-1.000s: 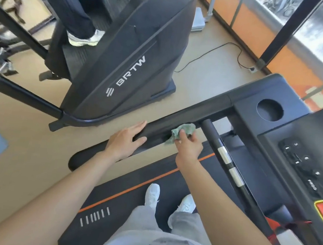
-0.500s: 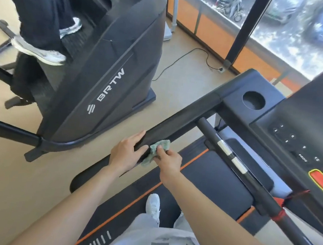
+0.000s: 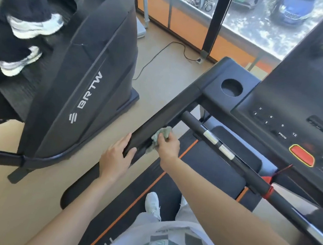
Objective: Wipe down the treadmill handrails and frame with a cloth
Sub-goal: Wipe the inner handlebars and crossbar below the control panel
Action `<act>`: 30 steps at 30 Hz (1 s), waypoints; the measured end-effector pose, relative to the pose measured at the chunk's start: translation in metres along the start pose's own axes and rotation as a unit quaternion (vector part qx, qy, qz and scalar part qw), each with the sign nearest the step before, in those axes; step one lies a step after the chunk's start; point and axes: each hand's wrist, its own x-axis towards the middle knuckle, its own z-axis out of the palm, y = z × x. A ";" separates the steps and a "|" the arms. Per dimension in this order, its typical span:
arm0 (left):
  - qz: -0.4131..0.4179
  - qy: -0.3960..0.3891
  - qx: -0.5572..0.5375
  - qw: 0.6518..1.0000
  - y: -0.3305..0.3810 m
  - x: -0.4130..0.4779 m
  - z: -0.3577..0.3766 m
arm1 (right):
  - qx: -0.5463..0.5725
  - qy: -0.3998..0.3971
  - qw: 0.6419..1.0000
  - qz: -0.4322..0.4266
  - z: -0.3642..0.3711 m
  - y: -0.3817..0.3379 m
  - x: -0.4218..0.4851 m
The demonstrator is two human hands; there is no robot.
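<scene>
Since half a second ago both hands have slid a little farther up the left handrail [image 3: 156, 121] toward the console, and the view has tilted up to show more window. Now the right hand [image 3: 167, 146] is clenched on a crumpled green cloth [image 3: 160, 135], pressing it against the rail's inner side, while the left hand [image 3: 115, 160] grasps the rail just nearer, fingers over its top and thumb on the near face. Right of the cloth, a cross handlebar [image 3: 224, 149] with two silver pads juts out, close beside the wiping hand. Left of the rail stands a black stair machine [image 3: 84, 85] marked BRTW, with another person's shoes [image 3: 34, 26] blurred on its steps. A cup holder [image 3: 232, 87] sits at the rail's far end. Console labels are mostly too blurred to read, and the rail's underside is hidden
</scene>
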 end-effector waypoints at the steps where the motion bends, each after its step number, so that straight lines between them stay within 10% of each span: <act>1: 0.002 0.005 0.000 1.000 0.000 -0.001 0.001 | 0.004 -0.015 1.000 0.013 0.000 0.007 -0.008; 10: -0.027 -0.016 -0.074 0.997 0.007 0.011 -0.005 | 0.060 -0.070 0.995 -0.047 -0.071 -0.022 -0.047; 18: 0.102 0.006 -0.017 0.995 0.055 0.045 0.016 | -0.255 0.056 0.908 -0.327 -0.155 -0.093 -0.020; 23: 0.117 0.016 0.030 0.993 0.073 0.068 0.035 | -0.494 -0.084 0.827 -0.256 -0.155 -0.076 0.016; 27: 0.112 0.057 0.058 0.990 0.073 0.068 0.044 | -0.355 -0.004 0.901 -0.251 -0.160 -0.073 0.023; 30: 0.106 0.083 0.086 0.987 0.078 0.067 0.049 | -0.390 0.011 0.890 -0.236 -0.160 -0.074 0.038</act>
